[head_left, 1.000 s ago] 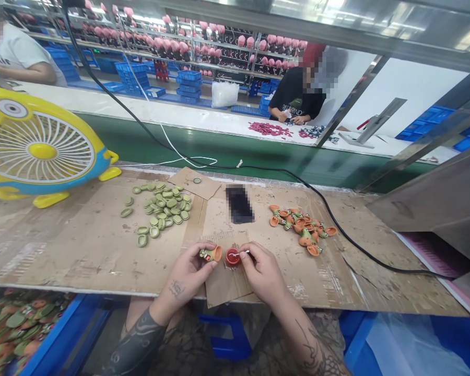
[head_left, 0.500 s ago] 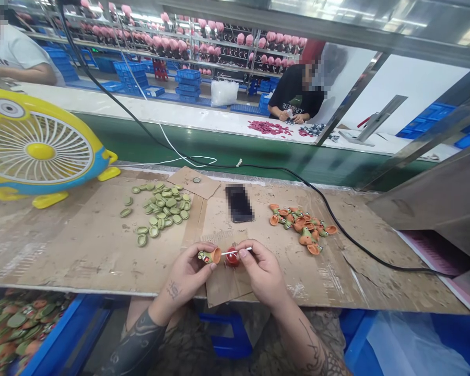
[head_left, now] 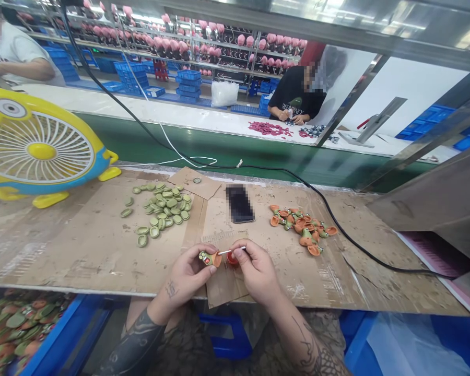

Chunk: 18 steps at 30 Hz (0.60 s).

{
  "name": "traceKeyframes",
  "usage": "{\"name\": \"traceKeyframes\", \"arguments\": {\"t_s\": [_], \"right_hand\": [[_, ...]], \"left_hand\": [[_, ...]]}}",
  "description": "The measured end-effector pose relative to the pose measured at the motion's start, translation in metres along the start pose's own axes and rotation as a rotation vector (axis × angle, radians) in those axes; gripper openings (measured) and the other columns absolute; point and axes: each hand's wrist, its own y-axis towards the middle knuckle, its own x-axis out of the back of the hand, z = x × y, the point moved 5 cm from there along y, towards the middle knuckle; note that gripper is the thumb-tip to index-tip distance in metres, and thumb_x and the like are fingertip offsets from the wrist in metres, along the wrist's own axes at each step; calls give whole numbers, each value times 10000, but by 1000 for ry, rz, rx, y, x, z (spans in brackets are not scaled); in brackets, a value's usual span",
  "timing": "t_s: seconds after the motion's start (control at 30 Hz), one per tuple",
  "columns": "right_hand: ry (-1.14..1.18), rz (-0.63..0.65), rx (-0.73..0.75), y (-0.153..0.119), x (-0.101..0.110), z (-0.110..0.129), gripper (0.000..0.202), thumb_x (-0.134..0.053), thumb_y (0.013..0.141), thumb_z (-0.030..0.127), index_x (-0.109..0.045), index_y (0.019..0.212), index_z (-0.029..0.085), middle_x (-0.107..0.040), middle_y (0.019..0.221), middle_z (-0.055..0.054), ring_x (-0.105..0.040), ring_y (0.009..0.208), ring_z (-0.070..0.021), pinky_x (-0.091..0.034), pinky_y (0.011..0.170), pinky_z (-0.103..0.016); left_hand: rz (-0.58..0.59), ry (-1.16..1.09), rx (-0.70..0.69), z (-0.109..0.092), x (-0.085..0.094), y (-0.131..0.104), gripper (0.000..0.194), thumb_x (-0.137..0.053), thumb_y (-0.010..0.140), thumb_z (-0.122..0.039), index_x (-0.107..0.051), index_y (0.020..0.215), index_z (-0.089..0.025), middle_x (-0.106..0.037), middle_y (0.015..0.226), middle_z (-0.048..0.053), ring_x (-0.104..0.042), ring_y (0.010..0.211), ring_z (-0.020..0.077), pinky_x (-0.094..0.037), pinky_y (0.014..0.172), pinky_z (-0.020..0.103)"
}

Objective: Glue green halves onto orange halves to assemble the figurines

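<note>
In the head view, my left hand (head_left: 188,272) grips a small orange and green figure piece (head_left: 210,259), its hollow orange opening turned to the right. My right hand (head_left: 257,269) pinches a thin white stick (head_left: 230,251), whose left tip is at the rim of that opening. Below the stick sits a small red pot (head_left: 231,258), partly covered by my right fingers, on a cardboard piece (head_left: 224,290). Left of the hands lie many green oval pieces (head_left: 166,205). To the right is a pile of similar orange and green figure pieces (head_left: 303,226).
A dark phone (head_left: 240,203) lies beyond my hands. The yellow fan (head_left: 41,149) stands at the left, and a black cable (head_left: 329,209) crosses the right side. A blue bin (head_left: 62,334) of pieces is at lower left. Another person (head_left: 297,94) works across the green-sided bench (head_left: 141,138).
My right hand has moved a little left, bringing the white stick's tip to the figure piece's opening. The piece has tilted slightly in my left hand.
</note>
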Motion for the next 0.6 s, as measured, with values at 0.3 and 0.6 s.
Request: {"name": "traceKeyframes", "arguments": {"t_s": [0.3,0.6], "right_hand": [[-4,52,34,0,-2,5,181,-546,1021,314,-672,936,216,-644,791,4,-609,742,-158,-466,698,-265],[-46,70,3,0,4,4,228,-543,1011,368,-670,919,203,-671,809,-13,-627,759,-169,-492,700,-272]], "left_hand": [[28,-43,106,4,5,-3,264,-739,900,-441,-695,1004,-202,-641,972,34,-553,915,190,-423,819,278],[58,-56,125,5,6,-3,260,-723,906,-439,-689,985,-193,-624,939,39,-519,850,190,-391,753,285]]}}
